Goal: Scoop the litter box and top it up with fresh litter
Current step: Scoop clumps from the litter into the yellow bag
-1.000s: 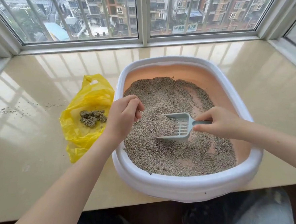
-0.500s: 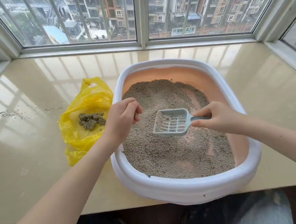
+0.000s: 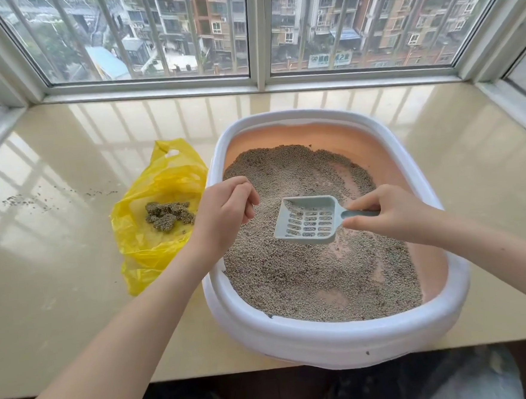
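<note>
A white litter box (image 3: 336,334) with a peach inner wall stands on the beige sill, holding grey litter (image 3: 295,278) with bare patches of floor. My right hand (image 3: 393,215) pinches the handle of a pale blue slotted scoop (image 3: 308,221). The scoop hangs just above the litter at the box's middle, with only a few grains in its slots. My left hand (image 3: 225,214) lies curled over the box's left rim, which it hides. A yellow plastic bag (image 3: 153,244) lies open left of the box with dark clumps (image 3: 169,216) in it.
Loose litter grains (image 3: 37,201) are scattered on the sill (image 3: 75,290) at far left. Window frames (image 3: 259,81) close the back and both sides. The sill's front edge runs just under the box; dark floor shows below.
The scoop came up out of the litter with a load, and the grains sifted through until it was almost empty. My left hand stayed at the left rim.
</note>
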`<state>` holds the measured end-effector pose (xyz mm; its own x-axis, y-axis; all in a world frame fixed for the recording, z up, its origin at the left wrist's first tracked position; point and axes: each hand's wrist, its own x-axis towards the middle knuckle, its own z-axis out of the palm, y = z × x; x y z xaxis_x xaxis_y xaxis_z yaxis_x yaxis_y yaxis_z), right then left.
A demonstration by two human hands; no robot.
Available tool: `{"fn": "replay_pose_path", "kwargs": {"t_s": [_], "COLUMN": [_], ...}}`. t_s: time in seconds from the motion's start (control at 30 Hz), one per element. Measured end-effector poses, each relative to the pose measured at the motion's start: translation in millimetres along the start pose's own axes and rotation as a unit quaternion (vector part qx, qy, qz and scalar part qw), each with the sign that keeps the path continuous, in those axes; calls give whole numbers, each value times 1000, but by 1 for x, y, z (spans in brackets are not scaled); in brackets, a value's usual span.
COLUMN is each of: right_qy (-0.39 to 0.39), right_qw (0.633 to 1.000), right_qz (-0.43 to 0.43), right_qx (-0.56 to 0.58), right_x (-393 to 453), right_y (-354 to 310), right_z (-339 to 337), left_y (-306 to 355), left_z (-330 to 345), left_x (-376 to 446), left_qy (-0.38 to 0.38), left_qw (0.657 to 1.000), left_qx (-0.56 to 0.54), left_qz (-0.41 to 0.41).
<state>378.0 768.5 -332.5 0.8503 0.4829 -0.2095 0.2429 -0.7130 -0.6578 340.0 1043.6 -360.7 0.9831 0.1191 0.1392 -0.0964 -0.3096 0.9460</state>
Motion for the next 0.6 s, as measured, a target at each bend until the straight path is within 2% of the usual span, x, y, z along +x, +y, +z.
{"fn": "replay_pose_path", "kwargs": {"t_s": [0.6], "right_qy": [42], "right_qw": [999], "right_qz": [-8], "right_qx": [14], "right_x": [14], "right_y": [-20], "right_z": [-15], "left_y": [1], "left_z": [-1], "left_x": [-1], "left_qy": [-2], "left_qw": [1000], "left_qx": [6], "left_qz": [5]}}
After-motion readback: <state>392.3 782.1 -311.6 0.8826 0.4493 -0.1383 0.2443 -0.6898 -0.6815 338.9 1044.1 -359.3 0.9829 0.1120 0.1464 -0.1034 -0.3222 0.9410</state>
